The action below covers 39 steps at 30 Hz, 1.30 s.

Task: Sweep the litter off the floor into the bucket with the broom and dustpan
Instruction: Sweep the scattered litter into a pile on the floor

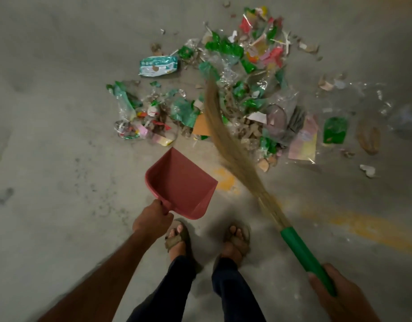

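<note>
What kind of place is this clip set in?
Probably a garage, parking area or warehouse floor, though that is uncertain: bare grey concrete floor, worn yellow painted line, and litter strewn about; no walls or furniture show.

This looks like a bare indoor utility space, such as a garage, warehouse floor or unfinished building, though which one cannot be told. The floor (61, 112) is plain grey concrete, dusty and stained, with worn yellow paint marks (363, 226) to the right of the person's sandalled feet (235, 240).
</note>
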Motion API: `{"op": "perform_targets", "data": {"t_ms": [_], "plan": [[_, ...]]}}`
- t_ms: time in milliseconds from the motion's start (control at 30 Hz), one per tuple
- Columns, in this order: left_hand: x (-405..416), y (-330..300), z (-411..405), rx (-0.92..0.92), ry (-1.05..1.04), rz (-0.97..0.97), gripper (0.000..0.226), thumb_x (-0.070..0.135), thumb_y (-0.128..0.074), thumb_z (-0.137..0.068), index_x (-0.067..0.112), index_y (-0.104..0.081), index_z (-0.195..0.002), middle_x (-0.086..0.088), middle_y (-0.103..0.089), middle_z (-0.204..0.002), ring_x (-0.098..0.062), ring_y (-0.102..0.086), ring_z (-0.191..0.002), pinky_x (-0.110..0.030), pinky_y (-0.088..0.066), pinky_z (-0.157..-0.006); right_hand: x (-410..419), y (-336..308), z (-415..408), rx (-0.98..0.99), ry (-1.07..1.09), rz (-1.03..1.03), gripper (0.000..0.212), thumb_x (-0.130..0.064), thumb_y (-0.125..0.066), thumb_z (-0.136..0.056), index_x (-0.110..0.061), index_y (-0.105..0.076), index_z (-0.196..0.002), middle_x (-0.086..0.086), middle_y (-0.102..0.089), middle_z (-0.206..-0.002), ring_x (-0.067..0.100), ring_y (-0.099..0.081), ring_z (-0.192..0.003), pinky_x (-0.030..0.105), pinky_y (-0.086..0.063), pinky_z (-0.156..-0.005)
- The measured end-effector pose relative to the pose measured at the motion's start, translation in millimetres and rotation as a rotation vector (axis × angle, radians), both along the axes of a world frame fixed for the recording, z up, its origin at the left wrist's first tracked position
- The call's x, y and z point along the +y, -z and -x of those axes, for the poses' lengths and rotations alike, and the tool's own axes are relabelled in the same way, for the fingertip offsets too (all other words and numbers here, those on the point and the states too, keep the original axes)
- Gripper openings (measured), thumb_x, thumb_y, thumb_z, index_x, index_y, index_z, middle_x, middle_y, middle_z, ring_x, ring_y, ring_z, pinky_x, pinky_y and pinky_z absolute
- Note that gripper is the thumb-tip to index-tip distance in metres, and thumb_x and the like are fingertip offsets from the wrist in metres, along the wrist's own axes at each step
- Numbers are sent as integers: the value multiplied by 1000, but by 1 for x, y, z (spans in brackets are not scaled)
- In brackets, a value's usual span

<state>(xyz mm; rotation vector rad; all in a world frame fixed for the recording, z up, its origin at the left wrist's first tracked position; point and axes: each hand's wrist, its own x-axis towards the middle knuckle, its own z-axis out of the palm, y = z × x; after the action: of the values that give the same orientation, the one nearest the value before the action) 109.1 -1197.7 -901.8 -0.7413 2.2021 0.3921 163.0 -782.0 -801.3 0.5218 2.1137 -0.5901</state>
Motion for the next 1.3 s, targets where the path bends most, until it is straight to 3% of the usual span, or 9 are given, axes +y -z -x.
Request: {"op": "perform_targets", "data": {"t_ms": [67, 167, 300, 433, 600, 800, 1067, 1200, 1300], "plan": [[-20, -3, -10, -13, -47, 14, 24, 29, -56, -85, 19, -50, -105, -4, -65, -107, -21, -59, -86, -29, -43, -67, -35, 17, 17, 49, -90, 69, 21, -45, -63, -94, -25, -57, -90, 7, -58, -59, 14, -61, -53, 28, -44, -53], [-54, -5, -27, 17, -142, 2, 35, 34, -55, -87, 15, -53, -116, -7, -65, -110, -25, -63, -95, -31, -47, -73, -106, 50, 46, 128, -302, 87, 33, -59, -51, -95, -26, -48, -88, 0, -58, -64, 13, -61, -60, 35, -49, -58], [-114, -5, -49, 2, -213, 22, 40, 35, -57, -88, 10, -53, -119, -12, -65, -113, -31, -63, -101, -34, -48, -75, -222, 83, 89, 142, -501, 137, 34, -59, -44, -98, -25, -49, -98, -4, -59, -79, 20, -62, -71, 36, -52, -65], [-184, 1, -52, 26, -284, 72, 38, 32, -58, -86, 11, -53, -117, -12, -66, -113, -33, -63, -102, -31, -43, -72, -319, 101, 125, 186, -596, 152, 40, -59, -42, -98, -23, -45, -115, 5, -66, -95, 31, -66, -86, 36, -47, -70], [-271, 8, -36, 45, -318, 58, 42, 33, -58, -87, 10, -53, -121, -12, -65, -114, -33, -62, -103, -36, -47, -77, -420, 114, 148, 164, -668, 131, 41, -54, -42, -100, -21, -43, -124, 10, -69, -102, 33, -68, -91, 44, -56, -82], [-358, 12, -13, 8, -300, -2, 41, 32, -58, -83, 13, -53, -119, -12, -65, -112, -33, -62, -100, -33, -45, -75, -505, 127, 165, 40, -606, -16, 36, -46, -47, -98, -13, -44, -111, 13, -65, -111, 33, -65, -96, 36, -49, -75], [-428, 21, 15, 19, -179, -30, 35, 31, -59, -84, 12, -53, -113, -13, -65, -106, -33, -61, -95, -32, -41, -70, -559, 142, 188, -114, -507, -179, 57, -58, -43, -95, -12, -46, -128, 13, -61, -125, 32, -61, -114, 38, -46, -85], [-426, 27, 32, 5, -160, -47, 33, 30, -58, -83, 12, -53, -111, -13, -65, -106, -33, -61, -95, -34, -43, -72, -550, 149, 193, -119, -449, -162, 55, -59, -39, -98, -12, -49, -126, 12, -62, -121, 29, -60, -100, 34, -41, -76], [-417, 31, 45, 10, -129, -49, 29, 28, -59, -82, 13, -51, -106, -12, -64, -104, -33, -60, -92, -33, -41, -71, -532, 155, 191, -145, -328, -138, 53, -59, -39, -99, -13, -50, -122, 11, -64, -111, 26, -60, -88, 34, -48, -75]]}}
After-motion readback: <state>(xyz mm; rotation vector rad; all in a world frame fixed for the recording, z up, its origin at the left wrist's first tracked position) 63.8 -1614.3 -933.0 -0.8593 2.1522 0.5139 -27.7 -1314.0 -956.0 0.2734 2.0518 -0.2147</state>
